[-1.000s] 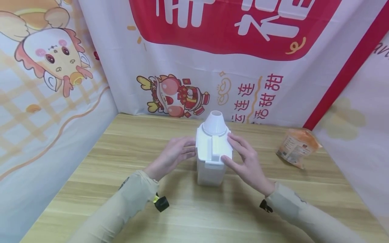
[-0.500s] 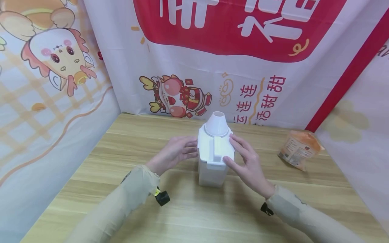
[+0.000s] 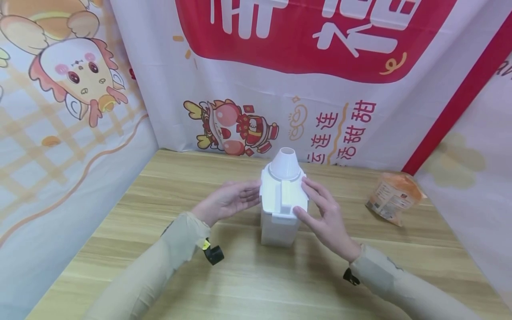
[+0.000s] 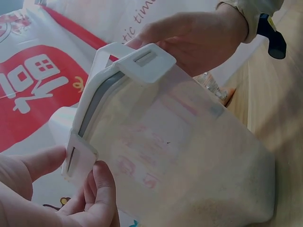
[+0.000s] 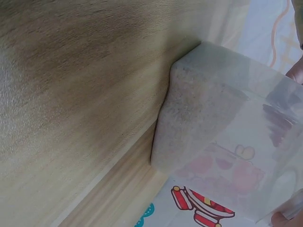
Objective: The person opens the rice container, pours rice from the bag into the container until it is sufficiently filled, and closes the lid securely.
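A translucent storage container [image 3: 278,231] stands upright on the wooden table, with pale grains in its bottom [image 5: 194,106]. Its white lid [image 3: 273,195] carries a cone-shaped spout [image 3: 285,164] and side latches. At the lid's left side, my left hand [image 3: 228,202] pinches a latch [image 4: 79,158] between thumb and fingers, as the left wrist view shows. My right hand [image 3: 326,218] grips the lid's right side, thumb on the near top and fingers farther back. Most of the right hand lies outside the right wrist view.
An orange and white packet [image 3: 394,198] lies at the back right of the wooden table [image 3: 192,271]. A printed cloth [image 3: 160,89] hangs behind, and more cloth covers both sides. Black wrist cameras [image 3: 214,254] sit under the sleeves.
The whole view has shifted slightly with the head. The left wrist has turned a little, with its fingers still at the latch. The right hand and the container stay where they were.
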Demonstrator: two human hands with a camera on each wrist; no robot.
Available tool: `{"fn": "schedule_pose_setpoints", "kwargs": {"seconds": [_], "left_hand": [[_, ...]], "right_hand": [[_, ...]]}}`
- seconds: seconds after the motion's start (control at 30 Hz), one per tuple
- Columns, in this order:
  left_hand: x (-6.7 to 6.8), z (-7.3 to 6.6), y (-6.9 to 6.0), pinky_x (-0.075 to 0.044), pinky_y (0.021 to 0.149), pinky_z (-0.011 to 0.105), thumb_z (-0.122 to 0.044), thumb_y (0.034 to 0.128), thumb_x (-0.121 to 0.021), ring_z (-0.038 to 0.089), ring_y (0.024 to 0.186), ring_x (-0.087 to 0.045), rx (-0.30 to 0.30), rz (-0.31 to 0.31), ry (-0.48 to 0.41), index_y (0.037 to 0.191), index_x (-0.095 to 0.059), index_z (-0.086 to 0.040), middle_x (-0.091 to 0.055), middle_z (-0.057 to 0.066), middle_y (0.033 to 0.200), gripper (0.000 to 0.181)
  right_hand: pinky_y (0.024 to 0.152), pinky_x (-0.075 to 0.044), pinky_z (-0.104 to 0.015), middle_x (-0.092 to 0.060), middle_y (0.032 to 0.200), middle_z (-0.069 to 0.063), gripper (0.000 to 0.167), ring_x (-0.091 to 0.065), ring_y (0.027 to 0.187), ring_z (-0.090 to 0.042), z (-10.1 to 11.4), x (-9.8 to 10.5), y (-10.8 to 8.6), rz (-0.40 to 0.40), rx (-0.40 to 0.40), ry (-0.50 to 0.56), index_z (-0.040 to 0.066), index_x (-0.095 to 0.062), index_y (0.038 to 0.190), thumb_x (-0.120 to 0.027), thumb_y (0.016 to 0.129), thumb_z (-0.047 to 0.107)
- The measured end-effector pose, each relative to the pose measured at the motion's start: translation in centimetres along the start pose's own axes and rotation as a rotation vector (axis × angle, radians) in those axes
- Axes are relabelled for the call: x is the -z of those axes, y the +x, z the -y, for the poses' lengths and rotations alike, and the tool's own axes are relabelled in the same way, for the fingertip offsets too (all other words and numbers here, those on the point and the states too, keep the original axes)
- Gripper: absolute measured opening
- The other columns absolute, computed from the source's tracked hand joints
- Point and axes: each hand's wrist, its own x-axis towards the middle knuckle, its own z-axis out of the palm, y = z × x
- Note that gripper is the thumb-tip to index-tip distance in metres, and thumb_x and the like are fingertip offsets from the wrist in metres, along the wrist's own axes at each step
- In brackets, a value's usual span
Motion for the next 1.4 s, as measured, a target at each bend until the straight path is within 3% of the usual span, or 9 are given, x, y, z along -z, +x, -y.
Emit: {"fn": "schedule_pose_setpoints", "kwargs": {"seconds": [0.23, 0.5, 0.87, 1.0, 1.23, 1.4], "left_hand": [[0.5, -0.1, 0.6, -0.052, 0.095, 0.036, -0.006, 0.0919, -0.069, 0.028, 0.117, -0.057, 0.056, 0.015, -0.086, 0.129, -0.057, 0.002, -0.056, 0.020, 0.131, 0.040], [0.8, -0.5, 1.2, -0.052, 0.095, 0.035, -0.002, 0.0900, -0.070, 0.027, 0.114, -0.059, 0.116, 0.013, -0.150, 0.126, -0.058, 0.003, -0.056, 0.020, 0.131, 0.039], [1.2, -0.9, 1.4, -0.051, 0.096, 0.036, -0.004, 0.0869, -0.075, 0.027, 0.113, -0.060, 0.150, 0.033, -0.125, 0.126, -0.060, 0.001, -0.059, 0.019, 0.128, 0.042], [1.2, -1.0, 1.5, -0.051, 0.096, 0.035, -0.005, 0.0876, -0.074, 0.026, 0.114, -0.059, 0.157, 0.049, -0.110, 0.126, -0.059, 0.000, -0.058, 0.018, 0.128, 0.042], [1.3, -0.8, 1.6, -0.050, 0.097, 0.035, -0.006, 0.0880, -0.074, 0.025, 0.114, -0.058, 0.156, 0.080, -0.105, 0.128, -0.058, 0.001, -0.058, 0.017, 0.128, 0.043], [1.4, -0.8, 1.6, -0.049, 0.098, 0.034, -0.006, 0.0878, -0.074, 0.025, 0.114, -0.058, 0.155, 0.098, -0.110, 0.128, -0.058, 0.000, -0.058, 0.016, 0.126, 0.044]], "right_hand": [[0.108, -0.037, -0.035, -0.044, 0.148, -0.007, 0.063, -0.039, 0.135, -0.027, 0.5, 0.2, 0.2, 0.019, -0.033, -0.021, 0.005, -0.053, 0.141, -0.079, 0.084, 0.007], [0.104, -0.039, -0.053, -0.045, 0.144, -0.019, 0.058, -0.041, 0.132, -0.037, 3.6, 0.9, 0.8, 0.044, -0.055, -0.037, -0.005, -0.053, 0.137, -0.076, 0.085, 0.007], [0.106, -0.040, -0.048, -0.046, 0.146, -0.003, 0.064, -0.041, 0.134, -0.025, 0.1, 0.8, 0.6, 0.063, -0.040, -0.065, 0.010, -0.055, 0.140, -0.082, 0.082, 0.015], [0.107, -0.039, -0.047, -0.045, 0.146, -0.008, 0.063, -0.039, 0.135, -0.028, 0.8, 0.9, 0.6, 0.069, -0.068, -0.062, 0.005, -0.054, 0.140, -0.080, 0.083, 0.011], [0.109, -0.034, -0.036, -0.042, 0.146, -0.019, 0.059, -0.037, 0.136, -0.035, 4.1, 1.0, 0.8, 0.071, -0.123, 0.015, -0.006, -0.050, 0.138, -0.075, 0.086, 0.004], [0.109, -0.033, -0.028, -0.041, 0.146, -0.020, 0.058, -0.038, 0.135, -0.035, 4.3, 0.8, 0.8, 0.056, -0.114, 0.023, -0.006, -0.049, 0.139, -0.074, 0.086, 0.002]]}}
